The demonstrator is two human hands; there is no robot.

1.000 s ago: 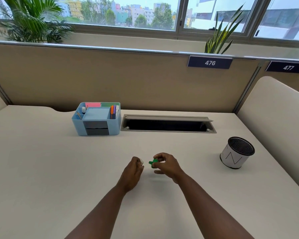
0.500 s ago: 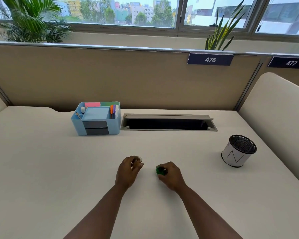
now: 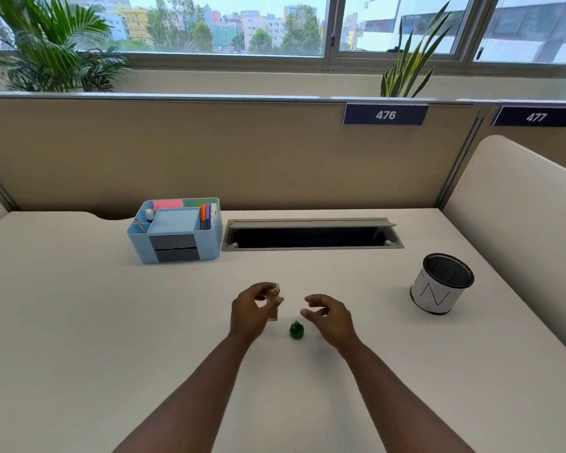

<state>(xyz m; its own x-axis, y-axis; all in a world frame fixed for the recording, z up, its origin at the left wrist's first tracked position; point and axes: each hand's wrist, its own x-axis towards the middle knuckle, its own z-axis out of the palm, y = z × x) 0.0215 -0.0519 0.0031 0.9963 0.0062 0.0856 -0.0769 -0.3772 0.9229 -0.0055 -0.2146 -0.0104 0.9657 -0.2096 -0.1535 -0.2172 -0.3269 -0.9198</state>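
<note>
My left hand (image 3: 250,312) grips a small clear glass bottle (image 3: 273,300), upright, at the middle of the white desk (image 3: 79,322). A small green cap (image 3: 296,330) stands on the desk just to the right of and below the bottle, with nothing touching it. My right hand (image 3: 329,317) hovers just right of the cap, fingers loosely spread and holding nothing.
A light blue desk organiser (image 3: 176,230) with pens and sticky notes stands at the back left. Beside it lies an open cable tray slot (image 3: 311,235). A white mesh pen cup (image 3: 441,282) stands at the right. Beige partition panels border the desk at back and right.
My right hand set the green cap down on the desk and let go of it, then lifted away to the right. My left hand kept hold of the bottle.
</note>
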